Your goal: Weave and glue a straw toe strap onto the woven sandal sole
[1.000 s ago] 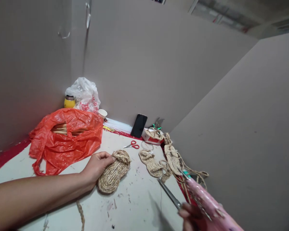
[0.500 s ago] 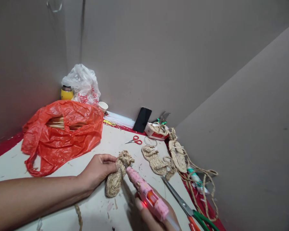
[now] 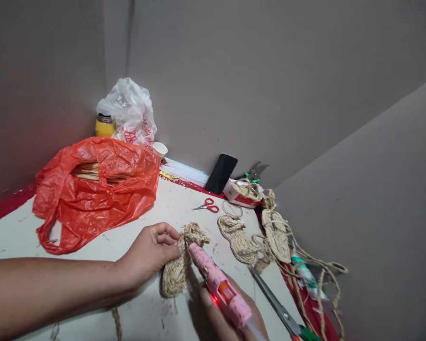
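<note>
My left hand grips a small woven straw sandal and holds it tipped on its edge on the white table. My right hand is closed round a pink glue gun, its red light glowing. The gun's nozzle touches the sandal's toe loop, just beside my left fingertips.
Large scissors lie to the right of the gun. Two more straw sandals and loose braided rope sit at the right edge. Further back are small red scissors, a black phone, an orange bag, a white bag, a yellow jar and a paper cup.
My right hand brought the glue gun from the right edge over to the sandal. My left hand tipped the sandal from lying flat onto its edge.
</note>
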Available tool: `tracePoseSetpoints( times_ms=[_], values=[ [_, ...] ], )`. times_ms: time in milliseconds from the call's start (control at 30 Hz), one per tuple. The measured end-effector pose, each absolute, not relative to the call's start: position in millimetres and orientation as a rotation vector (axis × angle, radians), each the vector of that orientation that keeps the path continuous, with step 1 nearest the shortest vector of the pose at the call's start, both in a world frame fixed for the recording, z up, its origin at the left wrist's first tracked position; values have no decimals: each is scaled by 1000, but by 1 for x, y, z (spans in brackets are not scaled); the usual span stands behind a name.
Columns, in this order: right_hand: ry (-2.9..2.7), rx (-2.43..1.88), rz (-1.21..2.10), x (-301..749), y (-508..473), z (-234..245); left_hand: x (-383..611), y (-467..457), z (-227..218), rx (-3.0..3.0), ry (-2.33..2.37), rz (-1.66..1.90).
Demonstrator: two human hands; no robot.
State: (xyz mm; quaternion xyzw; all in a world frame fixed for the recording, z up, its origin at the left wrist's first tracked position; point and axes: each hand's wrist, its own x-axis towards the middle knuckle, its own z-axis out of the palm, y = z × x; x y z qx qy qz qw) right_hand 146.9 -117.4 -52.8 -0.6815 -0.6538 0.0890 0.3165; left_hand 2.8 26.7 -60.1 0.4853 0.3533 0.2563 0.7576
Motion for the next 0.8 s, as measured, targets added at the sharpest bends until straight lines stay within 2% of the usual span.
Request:
tracePoseSetpoints(
  times_ms=[800],
  values=[
    [-1531, -1735, 332, 141, -112, -53, 4, 25, -61, 1023, 789, 597]
  ],
)
